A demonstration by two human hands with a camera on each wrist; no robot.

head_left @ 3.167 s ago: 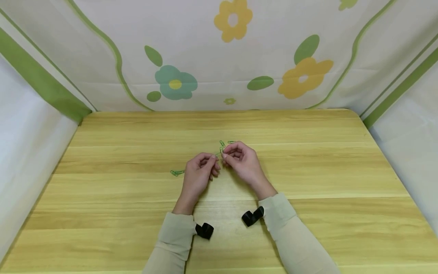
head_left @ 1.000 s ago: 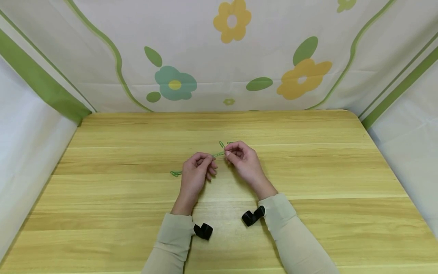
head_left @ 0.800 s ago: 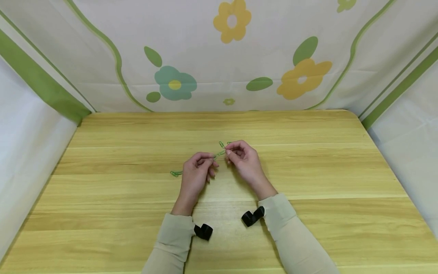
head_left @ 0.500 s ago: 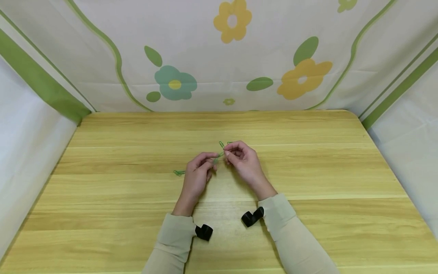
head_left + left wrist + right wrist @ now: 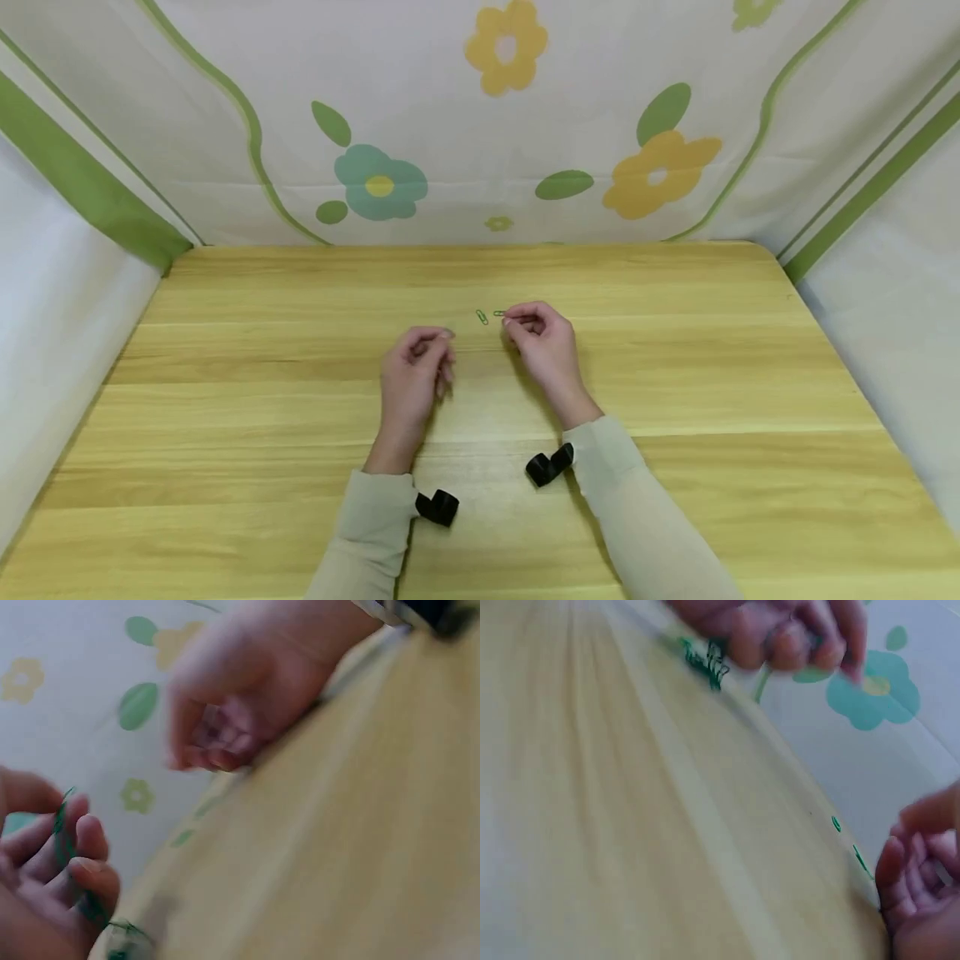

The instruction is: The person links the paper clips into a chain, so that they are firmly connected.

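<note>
My left hand (image 5: 411, 375) holds a chain of green paper clips (image 5: 60, 825) between thumb and fingers, seen in the left wrist view. Part of the chain hangs below that hand in the right wrist view. In the head view, the hand hides most of it. My right hand (image 5: 546, 346) has loosely curled fingers, and no clip shows between them. Its fingertips are near a loose green paper clip (image 5: 498, 313) lying on the table. A second loose paper clip (image 5: 482, 317) lies just left of that one.
The light wooden table (image 5: 675, 350) stretches out around both hands. A white curtain (image 5: 465, 150) with printed flowers hangs behind its far edge. A black wrist mount (image 5: 438, 507) sits at the left cuff, and another mount (image 5: 549, 465) at the right cuff.
The right hand has let go of the paper clip chain and moved slightly right and away from me. Still holding the chain, the left hand has shifted left, so the hands are farther apart.
</note>
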